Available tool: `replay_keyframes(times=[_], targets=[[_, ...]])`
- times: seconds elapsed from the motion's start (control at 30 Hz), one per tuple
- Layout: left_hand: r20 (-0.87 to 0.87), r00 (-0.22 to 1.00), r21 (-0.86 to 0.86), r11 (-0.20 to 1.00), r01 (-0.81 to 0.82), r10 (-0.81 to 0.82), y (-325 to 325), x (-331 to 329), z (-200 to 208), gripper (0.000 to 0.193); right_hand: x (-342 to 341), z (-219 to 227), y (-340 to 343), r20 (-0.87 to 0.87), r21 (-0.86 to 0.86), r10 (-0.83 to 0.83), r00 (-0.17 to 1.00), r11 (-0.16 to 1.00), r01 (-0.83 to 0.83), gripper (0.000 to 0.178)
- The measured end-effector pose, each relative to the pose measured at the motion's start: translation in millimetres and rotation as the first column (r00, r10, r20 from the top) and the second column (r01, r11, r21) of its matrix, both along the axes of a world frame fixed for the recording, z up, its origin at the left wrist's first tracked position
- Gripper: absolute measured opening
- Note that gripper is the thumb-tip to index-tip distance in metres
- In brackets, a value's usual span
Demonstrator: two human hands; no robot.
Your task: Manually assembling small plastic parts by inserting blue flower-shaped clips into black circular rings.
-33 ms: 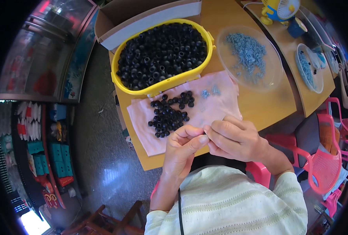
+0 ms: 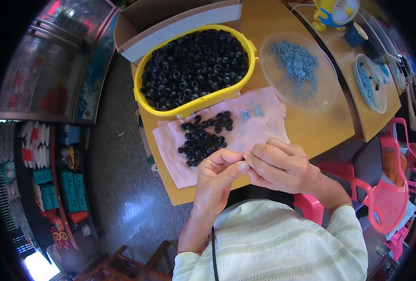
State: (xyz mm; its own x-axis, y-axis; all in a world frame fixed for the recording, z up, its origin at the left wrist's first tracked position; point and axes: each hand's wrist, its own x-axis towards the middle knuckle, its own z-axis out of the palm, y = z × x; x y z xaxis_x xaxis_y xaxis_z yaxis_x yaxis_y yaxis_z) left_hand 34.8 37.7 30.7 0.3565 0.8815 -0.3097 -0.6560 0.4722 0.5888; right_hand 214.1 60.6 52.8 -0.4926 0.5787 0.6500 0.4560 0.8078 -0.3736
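Observation:
My left hand (image 2: 216, 180) and my right hand (image 2: 283, 166) meet at the near edge of the wooden table (image 2: 329, 133), fingertips pinched together. Whatever lies between the fingers is hidden. Just beyond them a pink cloth (image 2: 170, 154) carries a loose pile of small black ring-shaped pieces (image 2: 204, 136) and a few tiny blue-grey bits (image 2: 252, 113). Behind the cloth stands a yellow tub (image 2: 189, 108) heaped with the same black pieces.
A clear round dish (image 2: 320, 100) of blue-grey bits sits right of the tub, with a second smaller dish (image 2: 372, 86) further right. An open cardboard box (image 2: 170, 30) is behind the tub. Pink plastic chairs (image 2: 386, 196) stand at my right.

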Motion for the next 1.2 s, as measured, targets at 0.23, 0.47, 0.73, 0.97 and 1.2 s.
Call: replay_keyframes(times=[0.23,0.47,0.73,0.97,1.2], targets=[[-0.494,0.795,0.504,0.861,-0.067,0.351,78.6,-23.3,42.7,0.013,-7.7,9.9,54.6,-0.234,-0.296,-0.153,0.960,0.952,0.079,0.033],[-0.587,0.143,0.808,0.564,0.170,0.797,247.5,-88.9,74.9,0.021,-31.0,8.2,111.6,-0.033,-0.214,-0.152,0.988,0.966,0.142,0.014],[-0.631,0.239,0.775,0.613,0.152,0.738,197.2,-68.0,58.1,0.021,-57.8,1.3,145.3,0.110,-0.217,-0.143,0.984,0.962,0.164,0.009],[-0.594,0.280,0.802,0.582,0.136,0.754,107.1,-58.9,26.4,0.011,-59.1,9.5,140.3,0.091,-0.310,-0.107,0.990,0.942,0.130,0.013],[-0.474,0.812,0.434,0.893,-0.120,0.340,39.0,-35.5,20.9,0.017,-37.6,28.0,82.1,-0.181,-0.472,-0.084,0.980,0.882,-0.011,0.022]])
